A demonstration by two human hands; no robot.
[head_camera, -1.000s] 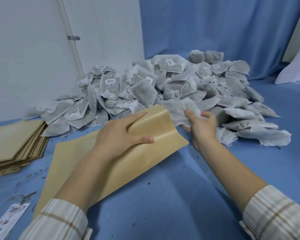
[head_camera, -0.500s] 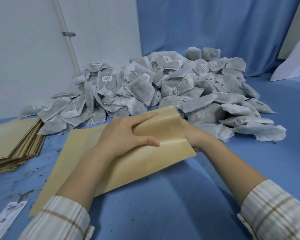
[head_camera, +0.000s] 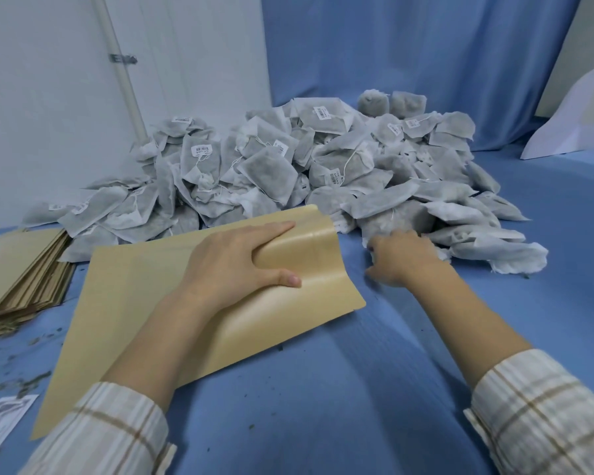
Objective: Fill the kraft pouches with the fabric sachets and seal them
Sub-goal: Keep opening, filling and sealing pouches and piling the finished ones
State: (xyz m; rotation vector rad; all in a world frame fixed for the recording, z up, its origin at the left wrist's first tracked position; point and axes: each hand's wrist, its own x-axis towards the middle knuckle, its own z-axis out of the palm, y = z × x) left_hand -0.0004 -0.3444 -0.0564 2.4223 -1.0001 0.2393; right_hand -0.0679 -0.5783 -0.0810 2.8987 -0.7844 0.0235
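Note:
A large kraft pouch [head_camera: 144, 303] lies flat on the blue cloth with its mouth toward the sachet pile. My left hand [head_camera: 234, 265] grips the mouth's upper flap, thumb in front and fingers over the top, and bends it up. Behind it a big pile of grey-white fabric sachets [head_camera: 323, 159] with strings and small labels fills the middle. My right hand [head_camera: 405, 260] is blurred, back toward me, its fingers loosely spread at the pile's near edge and touching the nearest sachets. It holds nothing that I can see.
A stack of flat kraft pouches [head_camera: 18, 265] sits at the left edge. A white printed card [head_camera: 4, 419] lies at the bottom left among dark crumbs. A white pipe [head_camera: 124, 73] runs up the wall. A white folded sheet [head_camera: 576, 125] stands at the far right.
My right hand carried a sachet to the pouch mouth, went in behind the flap, then came out and moved right to the pile's edge. My left hand kept its grip on the flap.

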